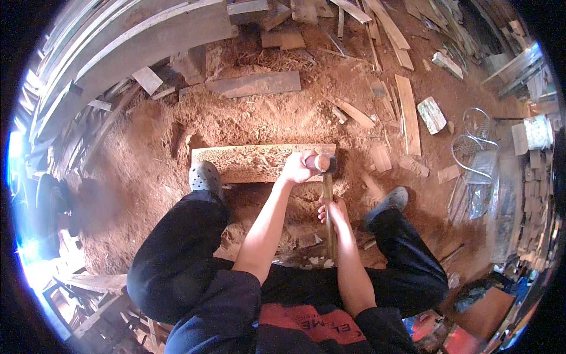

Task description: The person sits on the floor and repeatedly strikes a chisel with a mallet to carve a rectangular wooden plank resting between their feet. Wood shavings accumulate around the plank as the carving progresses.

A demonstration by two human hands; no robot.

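A long board point(236, 154) with a rough, carved-looking surface lies on the earth in front of me. Over its right end, my left hand point(298, 169) is closed round a chisel point(319, 163); its round wooden handle end shows, while the blade is hidden. My right hand point(336, 213) grips the wooden shaft of a hammer point(328, 192). The dark hammer head is right beside the chisel's handle end; whether they touch I cannot tell. At the board's left end, my grey clog point(205, 176) overlaps its near edge.
My other clog point(394, 202) rests on the dirt to the right. Beyond the board lies a grey plank point(256, 85). Loose wood strips point(407, 115), a pale block point(431, 115) and a bent metal wire frame point(474, 144) are scattered rightward. Long stacked boards point(147, 44) line the far left.
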